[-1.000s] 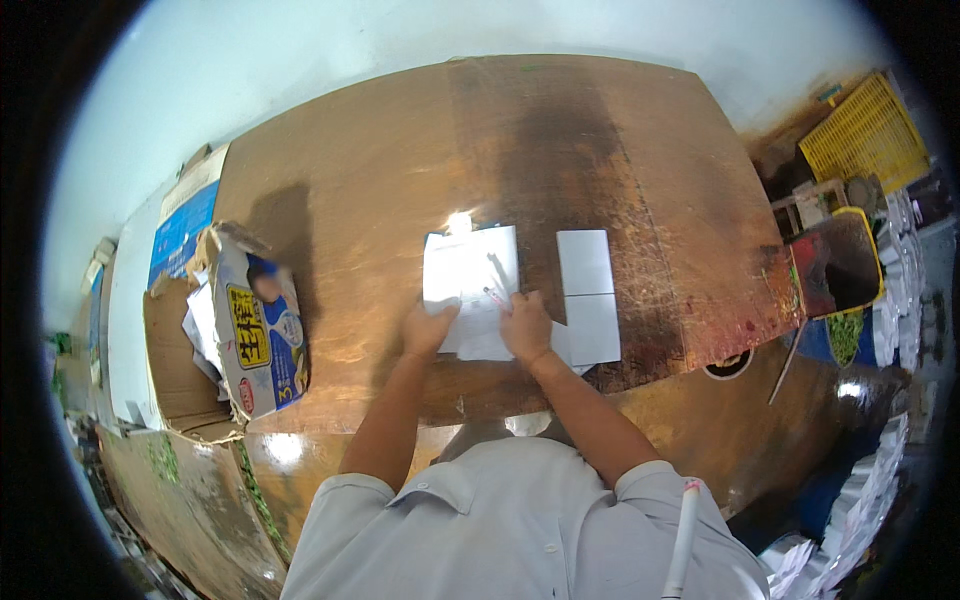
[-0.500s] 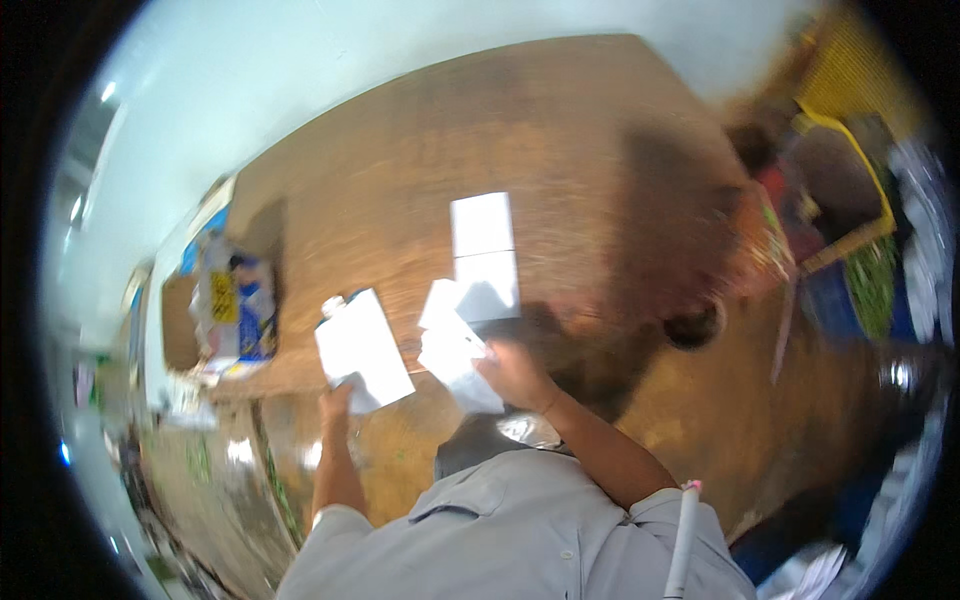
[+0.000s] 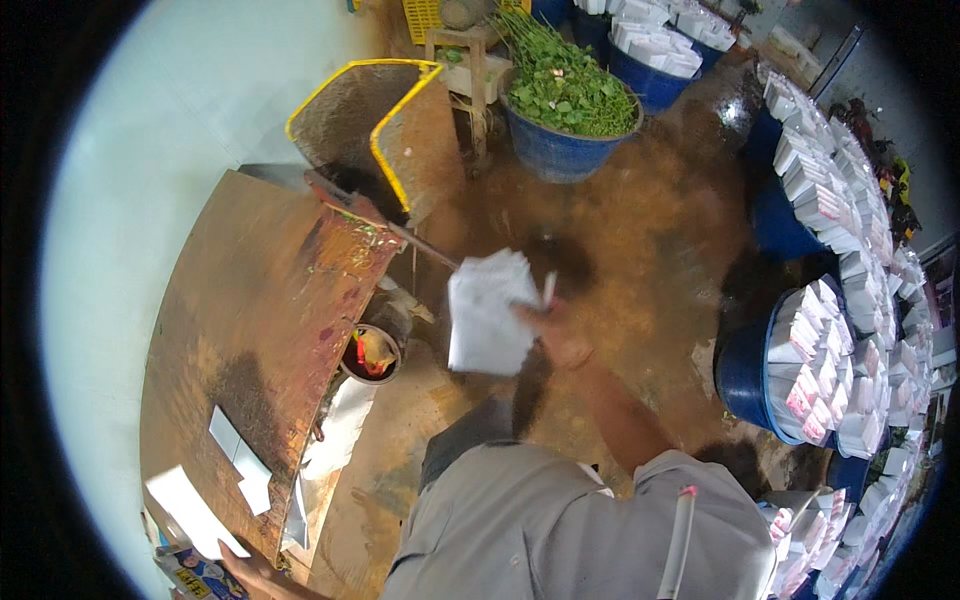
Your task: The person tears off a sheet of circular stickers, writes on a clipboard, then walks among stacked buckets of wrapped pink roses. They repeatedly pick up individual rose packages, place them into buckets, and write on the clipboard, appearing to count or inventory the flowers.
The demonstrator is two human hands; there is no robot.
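My left hand (image 3: 240,568), low at the left, grips the edge of a clipboard with a white sheet (image 3: 188,508) over the near end of a wooden table (image 3: 240,260). Its fingers are partly hidden by the board. Out in front of me, off the table's side, my right hand (image 3: 562,338) is closed on a stack of white papers (image 3: 490,315), slightly blurred. A thin white pen-like stick (image 3: 550,288) juts up from the same hand. White papers (image 3: 240,450) lie on the table, one small piece (image 3: 256,494) nearer to me.
Beyond the table stands a yellow-rimmed cart (image 3: 400,130). A blue tub (image 3: 565,150) holds green leafy stems. Along the right, several blue tubs (image 3: 742,370) hold white paper-wrapped bundles (image 3: 800,370). A round bin (image 3: 372,355) stands by the table's side, on the wet brown floor (image 3: 620,260).
My view has swung to the right, away from the table. The right hand has lifted the stack of papers off the table's edge; the left still holds the clipboard.
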